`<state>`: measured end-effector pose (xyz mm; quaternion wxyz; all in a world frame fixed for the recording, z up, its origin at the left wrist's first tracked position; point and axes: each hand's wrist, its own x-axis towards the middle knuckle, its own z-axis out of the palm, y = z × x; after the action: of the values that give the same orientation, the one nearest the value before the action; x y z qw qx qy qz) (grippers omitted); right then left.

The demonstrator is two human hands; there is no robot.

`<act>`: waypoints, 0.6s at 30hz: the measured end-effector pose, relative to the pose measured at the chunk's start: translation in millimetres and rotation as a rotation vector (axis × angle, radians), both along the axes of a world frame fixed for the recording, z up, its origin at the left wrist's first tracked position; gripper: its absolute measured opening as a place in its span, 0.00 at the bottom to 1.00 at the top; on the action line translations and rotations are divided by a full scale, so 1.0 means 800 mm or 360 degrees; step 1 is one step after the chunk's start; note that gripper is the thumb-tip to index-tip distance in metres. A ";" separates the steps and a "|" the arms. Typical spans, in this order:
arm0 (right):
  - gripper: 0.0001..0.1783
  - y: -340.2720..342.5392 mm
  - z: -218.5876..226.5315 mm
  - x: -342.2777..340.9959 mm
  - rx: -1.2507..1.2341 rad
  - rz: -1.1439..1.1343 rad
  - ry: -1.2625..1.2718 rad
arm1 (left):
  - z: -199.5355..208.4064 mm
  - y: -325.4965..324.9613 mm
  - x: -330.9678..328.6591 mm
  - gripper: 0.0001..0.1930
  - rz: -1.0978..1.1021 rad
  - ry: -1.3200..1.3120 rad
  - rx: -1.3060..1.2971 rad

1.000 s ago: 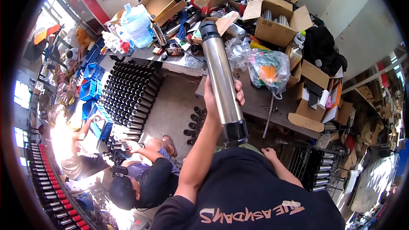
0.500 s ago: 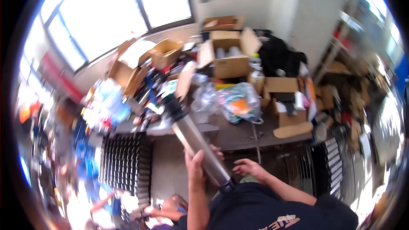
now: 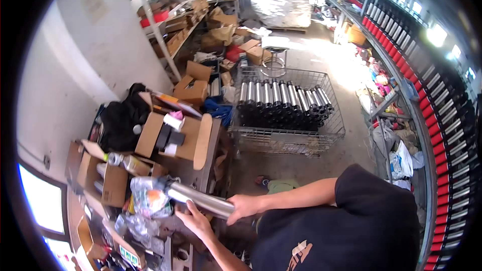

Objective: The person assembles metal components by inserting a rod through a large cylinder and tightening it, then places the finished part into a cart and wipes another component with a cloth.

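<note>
Head view: I have the silver metal tube (image 3: pixel 206 201) aslant before the dark shirt (image 3: pixel 341 226), held up near the edge of the tabletop (image 3: pixel 188 172), its black end cap (image 3: pixel 164 184) pointing left across the clear plastic bag (image 3: pixel 146 201); whether cap and bag touch, I cannot tell. My right hand (image 3: pixel 244 208) is closed round the tube toward its near end, which I can't see past the grip. My left hand (image 3: pixel 197 219) lies just beside the middle of the barrel with its fingers spread, and from this angle I can't say whether it bears any weight. I judge the tube to be stiff and moderately heavy, with a polished barrel that could slide through a loose or sweaty palm and would mark if knocked. One hand near the end probably leaves the far end wanting to dip, so I'd favour a full wrap near the middle, with a second palm under the barrel toward the cap. Beyond the tabletop, a wire basket (image 3: pixel 261 138) holds similar tubes (image 3: pixel 275 94), side by side.
</note>
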<state>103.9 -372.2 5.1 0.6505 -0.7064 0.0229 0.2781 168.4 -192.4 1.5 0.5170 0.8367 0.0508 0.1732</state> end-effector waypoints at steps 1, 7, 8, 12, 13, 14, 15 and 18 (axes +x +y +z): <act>0.30 -0.033 -0.012 -0.003 0.0002 -0.0178 0.0101 | -0.020 -0.006 0.006 0.18 -0.0102 0.0072 -0.0074; 0.28 -0.295 -0.150 -0.031 -0.0256 -0.1213 0.0396 | -0.087 -0.014 -0.007 0.18 -0.0008 0.0163 0.0321; 0.30 -0.346 -0.163 -0.036 -0.0310 -0.1350 0.0479 | -0.129 0.006 -0.010 0.21 0.0025 0.0181 0.0410; 0.39 -0.546 -0.223 -0.035 -0.1101 -0.1476 0.0722 | -0.116 -0.018 -0.049 0.21 0.0301 0.0745 0.0148; 0.40 -0.584 -0.214 -0.021 -0.1144 -0.1511 0.0815 | -0.116 -0.034 -0.046 0.19 0.0332 0.0621 0.0260; 0.38 -0.624 -0.228 -0.017 -0.1251 -0.1623 0.0791 | -0.121 -0.052 -0.043 0.21 0.0339 0.0510 0.0364; 0.41 -0.662 -0.232 -0.004 -0.1193 -0.1637 0.0934 | -0.159 -0.035 -0.036 0.18 0.0393 0.0704 -0.0008; 0.47 -0.772 -0.256 0.015 -0.1624 -0.1510 0.0950 | -0.192 -0.067 -0.023 0.14 0.0164 0.0843 -0.0161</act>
<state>116.1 -989.5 -199.3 0.2590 -0.7289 0.6254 0.1027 149.8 -246.0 -152.5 0.5174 0.8223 0.2351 -0.0283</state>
